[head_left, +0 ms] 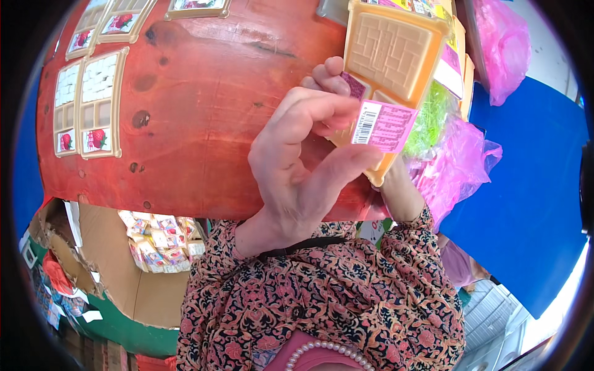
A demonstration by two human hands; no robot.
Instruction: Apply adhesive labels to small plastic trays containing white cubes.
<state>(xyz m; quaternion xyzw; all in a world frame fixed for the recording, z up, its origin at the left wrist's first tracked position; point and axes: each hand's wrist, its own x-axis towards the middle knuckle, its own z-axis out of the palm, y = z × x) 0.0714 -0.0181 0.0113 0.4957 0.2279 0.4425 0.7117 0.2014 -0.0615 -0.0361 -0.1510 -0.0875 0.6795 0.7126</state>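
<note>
Left hand (297, 167): thumb and forefinger pinching pink barcode label (382, 125) on orange plastic tray (391, 55). Right hand (331, 77): mostly hidden behind, fingertips gripping tray. Green shredded filler (431, 117) just beyond.

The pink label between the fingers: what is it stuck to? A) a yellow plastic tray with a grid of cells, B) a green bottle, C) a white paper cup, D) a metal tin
A: the pink label sits on the lower end of the yellow tray, pinched by the left hand.

Cream waffle-patterned tray (388, 52), pink label (383, 125), red table (204, 117), perhaps green shreds (430, 117).
</note>
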